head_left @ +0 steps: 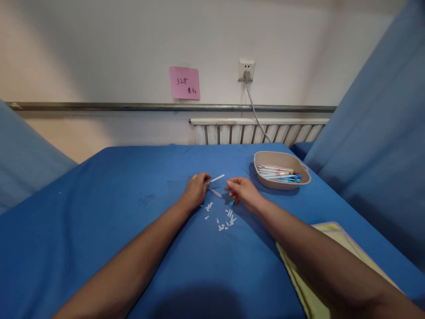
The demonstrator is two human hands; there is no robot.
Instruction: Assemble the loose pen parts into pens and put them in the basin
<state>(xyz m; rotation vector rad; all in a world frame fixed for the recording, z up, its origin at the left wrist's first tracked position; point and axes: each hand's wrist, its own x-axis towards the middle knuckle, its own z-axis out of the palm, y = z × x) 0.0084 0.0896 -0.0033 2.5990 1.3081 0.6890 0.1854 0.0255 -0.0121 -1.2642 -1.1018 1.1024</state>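
Observation:
My left hand (195, 190) rests on the blue cloth with its fingers curled round a thin white pen tube (217, 178) that sticks out to the right. A second pale tube (215, 193) lies on the cloth just right of that hand. My right hand (244, 192) is a short way to the right, fingers bent in a pinch; what it pinches is too small to name. A small teal piece (231, 203) lies under that hand. Several small white pen parts (225, 220) are scattered on the cloth between and just in front of both hands.
A beige tray (282, 157) holding several pens stands at the right, behind my right hand. A yellow cloth (327, 230) lies under my right forearm. Blue fabric screens rise at both sides. On the wall are a radiator (259, 132), a socket with a cable (246, 71) and a pink note (184, 83).

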